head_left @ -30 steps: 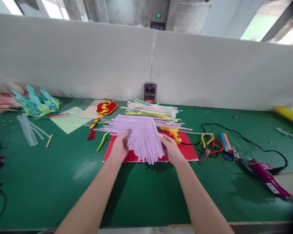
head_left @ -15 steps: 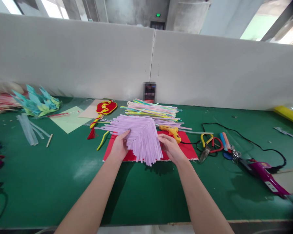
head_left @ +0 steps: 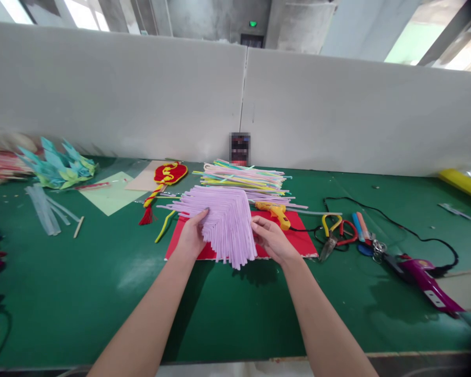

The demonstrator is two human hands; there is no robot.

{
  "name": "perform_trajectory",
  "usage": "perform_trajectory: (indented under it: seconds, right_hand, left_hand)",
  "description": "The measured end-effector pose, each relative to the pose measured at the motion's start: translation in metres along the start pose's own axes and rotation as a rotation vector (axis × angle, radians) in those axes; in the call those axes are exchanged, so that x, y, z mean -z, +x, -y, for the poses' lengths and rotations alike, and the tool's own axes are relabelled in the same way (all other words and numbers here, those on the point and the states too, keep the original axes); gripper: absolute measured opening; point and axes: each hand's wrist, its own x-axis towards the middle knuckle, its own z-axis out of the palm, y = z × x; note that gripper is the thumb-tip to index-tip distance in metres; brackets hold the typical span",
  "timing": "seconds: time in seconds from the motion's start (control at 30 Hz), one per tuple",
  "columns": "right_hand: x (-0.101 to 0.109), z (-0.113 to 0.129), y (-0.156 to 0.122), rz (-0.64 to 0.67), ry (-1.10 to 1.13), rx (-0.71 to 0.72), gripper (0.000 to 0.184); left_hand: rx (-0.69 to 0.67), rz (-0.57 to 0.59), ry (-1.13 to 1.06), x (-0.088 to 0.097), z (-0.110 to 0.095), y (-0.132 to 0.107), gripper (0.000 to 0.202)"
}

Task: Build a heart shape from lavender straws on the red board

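Between my hands is a fan-shaped piece of lilac pipe cleaners (head_left: 230, 222), bent in nested corners and laid side by side. My left hand (head_left: 194, 233) grips its left edge, thumb on top and fingers hidden underneath. At the right edge, my right hand (head_left: 272, 238) is closed with its fingertips against the outermost pipe cleaner. The piece is held above a red board (head_left: 298, 238). Behind it lies a pile of pink, yellow, green and lilac pipe cleaners (head_left: 243, 178). A yellow glue gun (head_left: 277, 213) rests on the board beyond my right hand.
On the right lie pliers (head_left: 329, 243), red-handled scissors (head_left: 347, 233) and a purple tool (head_left: 427, 285) with a black cord. To the left are a red-and-yellow tasselled ornament (head_left: 169, 174), translucent glue sticks (head_left: 43, 209) and a green paper sheet (head_left: 112, 193). A grey partition (head_left: 121, 94) stands behind.
The lilac piece has turned slightly, its lower right edge shifting a little left. My right hand has moved slightly left with it; my left hand keeps its grip.
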Motion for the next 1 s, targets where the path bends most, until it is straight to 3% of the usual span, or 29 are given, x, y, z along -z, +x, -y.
perform_trajectory:
  seconds: [0.53, 0.73, 1.0]
  right_hand:
    - [0.001, -0.001, 0.001, -0.088, -0.039, 0.024, 0.027]
    - [0.003, -0.003, 0.003, -0.094, -0.097, 0.011, 0.028]
    - [0.006, -0.007, 0.009, -0.169, -0.311, 0.159, 0.027]
  left_hand:
    - [-0.013, -0.014, 0.010, 0.003, -0.001, 0.003, 0.018]
    - [-0.090, -0.068, -0.002, 0.003, 0.000, 0.006, 0.017]
    - [-0.181, -0.111, -0.034, 0.006, 0.002, 0.011, 0.015]
